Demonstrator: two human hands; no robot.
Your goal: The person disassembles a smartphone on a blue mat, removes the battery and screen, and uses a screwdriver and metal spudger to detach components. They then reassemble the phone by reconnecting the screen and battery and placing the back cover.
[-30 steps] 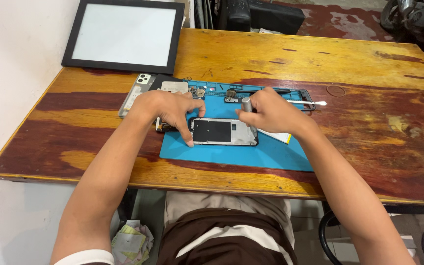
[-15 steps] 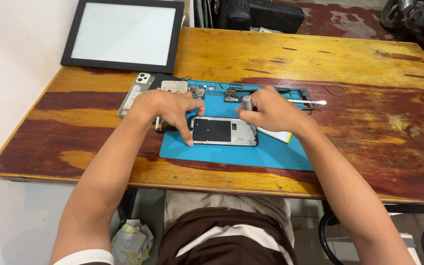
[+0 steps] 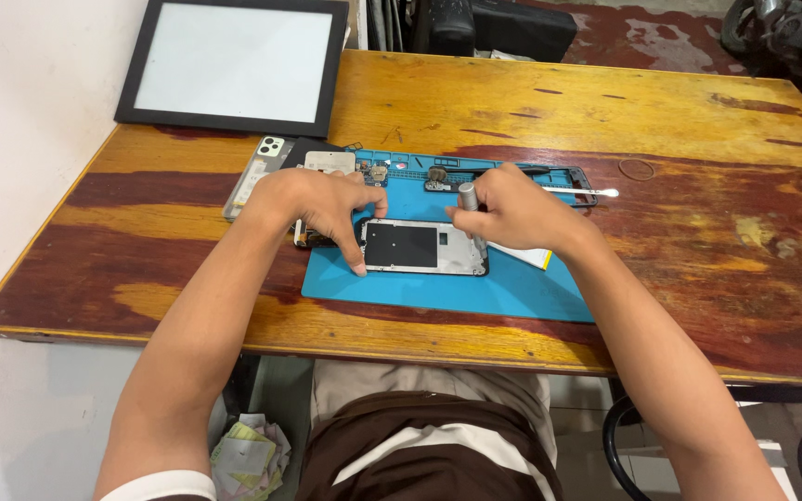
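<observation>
- Opened phone (image 3: 424,247) flat on the blue mat (image 3: 438,292), near the mat's middle, dark inner plate up.
- Almost nothing changed over the last second: same pose, phone unmoved; only a slight settling of the tool, which suggests slow, fine work at one spot.
- Right hand (image 3: 512,209) clamped round a small metal screwdriver (image 3: 469,206), upright, tip down at the phone's right end.
- Left hand (image 3: 322,204) closed on nothing, fingers spread; forefinger pressed at the phone's left edge, pinning it.
- Behind the phone, along the mat's far edge: small parts (image 3: 378,173), a black frame (image 3: 563,176) and a thin swab-like tool (image 3: 582,192).
- Left of the phone, off the mat: a back cover (image 3: 254,172) with camera lenses.
- Right of the phone: a white and yellow slip (image 3: 523,255) under the wrist.
- Farther behind, left: a framed white panel (image 3: 234,63).
- Wide bare worktop (image 3: 717,241) right of the phone; its near edge close below the mat, little room there.
</observation>
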